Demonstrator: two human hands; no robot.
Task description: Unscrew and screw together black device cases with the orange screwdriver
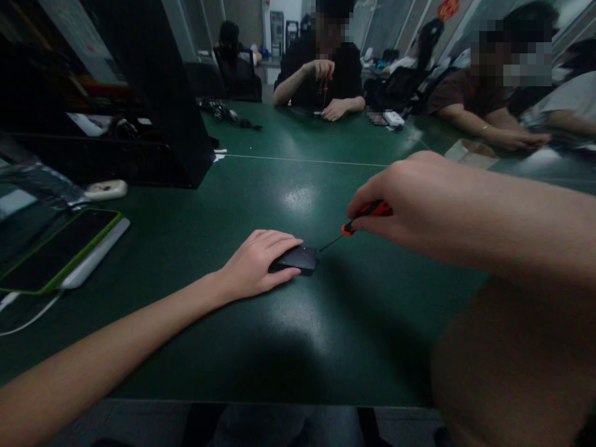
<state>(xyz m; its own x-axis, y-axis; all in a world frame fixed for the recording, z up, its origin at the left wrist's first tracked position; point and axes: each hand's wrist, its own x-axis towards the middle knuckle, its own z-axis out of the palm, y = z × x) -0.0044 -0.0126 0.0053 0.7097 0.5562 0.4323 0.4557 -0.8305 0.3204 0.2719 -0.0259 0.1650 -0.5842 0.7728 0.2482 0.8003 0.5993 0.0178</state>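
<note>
On the green table (186,366) lies a small black box-shaped device (302,259), its exact kind unclear. My left hand (258,261) is closed around it, thumb on the near side and fingers over the far side, holding it against the tabletop. In my right hand (400,198) is a screwdriver (372,210) with a red and black handle, gripped between thumb and fingers. Its thin shaft slants down to the left, and the tip is close to the device's right end. Whether the tip touches it I cannot tell.
A phone in a green case (60,248) lies at the left with a white cable. Behind it stands a black shelf frame (158,93). Across the table, a person (321,68) holds another screwdriver. More people sit at the right, near a bundle of cables (228,113) and an open box (470,153).
</note>
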